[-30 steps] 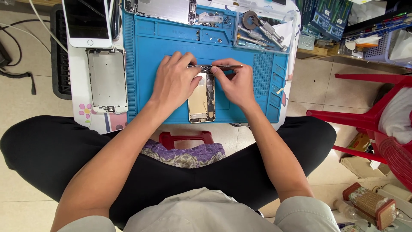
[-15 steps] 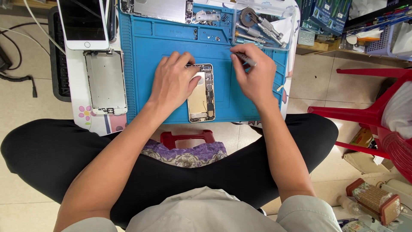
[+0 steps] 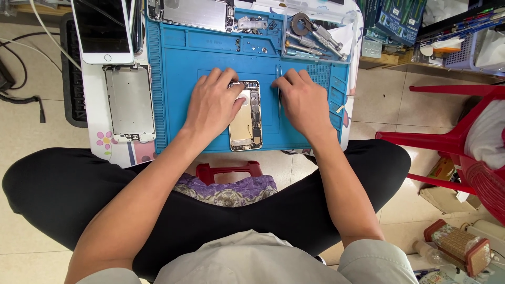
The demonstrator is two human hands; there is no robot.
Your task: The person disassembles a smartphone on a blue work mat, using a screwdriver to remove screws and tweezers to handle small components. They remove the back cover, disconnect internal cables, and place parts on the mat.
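An opened phone [image 3: 245,126], its gold inner parts showing, lies in the middle of a blue work mat [image 3: 184,79]. My left hand [image 3: 213,105] rests on the phone's upper left, fingers spread over its top and holding it down. My right hand [image 3: 302,102] sits just right of the phone. Its thumb and forefinger are on thin metal tweezers [image 3: 279,71] that lie flat on the mat, pointing away from me.
A white phone [image 3: 102,31] and a bare screen frame [image 3: 129,102] lie left of the mat. A metal back plate [image 3: 194,13] and several tools [image 3: 315,31] sit at the mat's far edge. A red plastic chair [image 3: 447,142] stands to the right.
My right hand went up to the far right with a dark tool, then came back down without it beside the phone onto the tweezers. My left hand stayed on the phone.
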